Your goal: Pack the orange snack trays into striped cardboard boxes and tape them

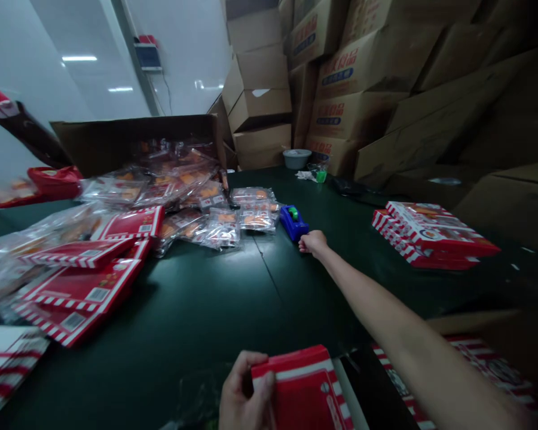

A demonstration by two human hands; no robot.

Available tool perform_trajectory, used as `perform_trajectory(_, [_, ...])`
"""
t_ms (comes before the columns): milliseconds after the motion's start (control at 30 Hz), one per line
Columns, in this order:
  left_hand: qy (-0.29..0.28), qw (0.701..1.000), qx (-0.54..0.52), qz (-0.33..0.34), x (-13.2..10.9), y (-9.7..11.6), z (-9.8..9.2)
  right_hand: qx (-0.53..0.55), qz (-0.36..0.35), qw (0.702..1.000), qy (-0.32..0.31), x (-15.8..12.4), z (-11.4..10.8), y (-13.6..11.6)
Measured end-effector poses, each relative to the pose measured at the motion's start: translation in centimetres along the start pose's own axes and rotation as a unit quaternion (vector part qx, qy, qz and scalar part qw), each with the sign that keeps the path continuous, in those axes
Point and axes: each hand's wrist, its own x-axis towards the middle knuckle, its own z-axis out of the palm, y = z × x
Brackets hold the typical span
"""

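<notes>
In the left hand (pixel 246 394), red packaging (pixel 302 388) is clasped, its near end cut off. Beyond, the right hand (pixel 312 243) curls, its hold unclear, beside a blue tape dispenser (pixel 295 229) whose long axis runs away and leftward.

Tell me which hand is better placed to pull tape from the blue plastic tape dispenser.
Right, most likely: the right hand is at the near end of the blue plastic tape dispenser, while the left hand, farther off, grips a red-and-white striped package.
</notes>
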Motion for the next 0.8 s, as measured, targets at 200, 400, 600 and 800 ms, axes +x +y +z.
perform_trajectory(200, [0.013, 0.986, -0.023, 0.163, -0.8, 9.6, -2.5, 0.047, -0.078, 0.994, -0.054, -7.8, -2.7, -3.7])
perform_trajectory(400, [0.040, 0.855, 0.192, 0.480, -1.6, 9.8, -1.2, 0.195, -0.200, 0.914, -0.295, -22.8, -7.7, -0.5])
perform_trajectory(600, [-0.013, 0.702, 0.262, 0.662, -1.6, 6.5, -0.1, 0.216, -0.038, 0.899, -0.379, -26.0, -5.6, 7.3])
perform_trajectory(800, [-0.039, 0.682, 0.298, 0.667, -2.2, 6.5, -0.9, 0.184, -0.027, 0.909, -0.374, -25.1, -5.6, 9.1])
